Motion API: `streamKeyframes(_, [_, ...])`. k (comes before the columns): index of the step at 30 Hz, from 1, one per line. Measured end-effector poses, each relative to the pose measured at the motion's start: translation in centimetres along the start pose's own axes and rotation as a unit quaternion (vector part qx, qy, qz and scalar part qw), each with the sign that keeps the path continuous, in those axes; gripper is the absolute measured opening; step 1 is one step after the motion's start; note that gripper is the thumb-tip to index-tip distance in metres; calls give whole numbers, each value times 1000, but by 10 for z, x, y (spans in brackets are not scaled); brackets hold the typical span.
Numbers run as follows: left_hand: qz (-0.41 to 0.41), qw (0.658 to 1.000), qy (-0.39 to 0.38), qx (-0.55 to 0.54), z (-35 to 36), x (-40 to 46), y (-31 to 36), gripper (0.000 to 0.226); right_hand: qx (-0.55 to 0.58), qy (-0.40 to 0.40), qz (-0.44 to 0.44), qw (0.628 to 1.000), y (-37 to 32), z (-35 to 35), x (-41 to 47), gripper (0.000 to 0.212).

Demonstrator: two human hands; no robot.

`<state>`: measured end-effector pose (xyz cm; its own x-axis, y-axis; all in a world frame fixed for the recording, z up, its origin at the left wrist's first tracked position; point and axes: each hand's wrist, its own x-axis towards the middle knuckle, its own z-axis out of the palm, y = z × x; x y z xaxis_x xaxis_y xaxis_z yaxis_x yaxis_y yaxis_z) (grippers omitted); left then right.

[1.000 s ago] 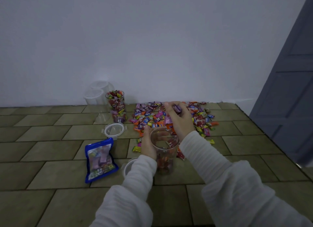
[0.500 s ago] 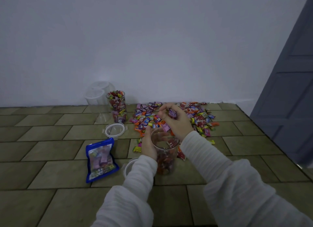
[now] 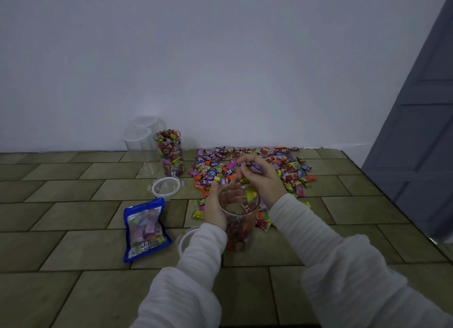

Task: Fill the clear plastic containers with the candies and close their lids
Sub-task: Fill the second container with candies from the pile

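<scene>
A clear plastic container (image 3: 239,229), partly filled with candies, stands upright on the tiled floor. My left hand (image 3: 215,207) grips its left side near the rim. My right hand (image 3: 259,180) hovers just over the open mouth, holding several wrapped candies, and a yellow candy (image 3: 250,195) is dropping into the container. Behind lies a wide pile of colourful candies (image 3: 286,166). A full container (image 3: 170,153) without a lid stands at the back left, beside two empty clear containers (image 3: 138,144).
A clear lid (image 3: 165,186) lies flat on the floor left of the pile. Another lid (image 3: 187,239) shows partly behind my left sleeve. A blue candy bag (image 3: 144,228) lies at the left. A white wall runs behind, a grey door (image 3: 416,136) at right.
My right hand carried a handful of candies from the pile back toward me, over the container's mouth, and candies are falling in. My left hand kept its hold on the container.
</scene>
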<state>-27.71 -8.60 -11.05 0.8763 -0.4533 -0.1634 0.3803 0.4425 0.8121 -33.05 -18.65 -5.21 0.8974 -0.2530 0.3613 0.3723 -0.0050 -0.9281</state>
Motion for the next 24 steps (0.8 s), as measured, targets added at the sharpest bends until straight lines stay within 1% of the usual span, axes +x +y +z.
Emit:
streamKeyframes(4, [1,1000,22,21,-2,1,-3,56,-22,-28,-14,999,0,-1,0,7])
streamKeyframes(8, [-6,999,28,14,-1,-2,-1,54,-116,-63,-60,989,0,-4,0,13])
streamKeyframes(11, [7,999,28,20,0,-4,-1,55,-191,-70,-86,975,5,-7,-1,14])
streamKeyframes(13, [3,1000,20,23,-1,-5,-1,60,-240,-75,-74,965,7,-7,-1,19])
streamKeyframes(15, [0,999,26,23,1,-9,1,59,-270,-90,-52,957,8,-7,-1,27])
streamKeyframes(19, [1,1000,16,25,-1,-10,2,58,-276,-117,-28,954,8,-9,-3,38])
streamKeyframes(21, [-15,999,18,45,-2,-9,3,59,-266,-116,-22,957,7,-11,-5,35])
streamKeyframes(24, [-40,998,9,50,-3,-6,9,57,-237,-82,-45,967,7,-17,-7,29])
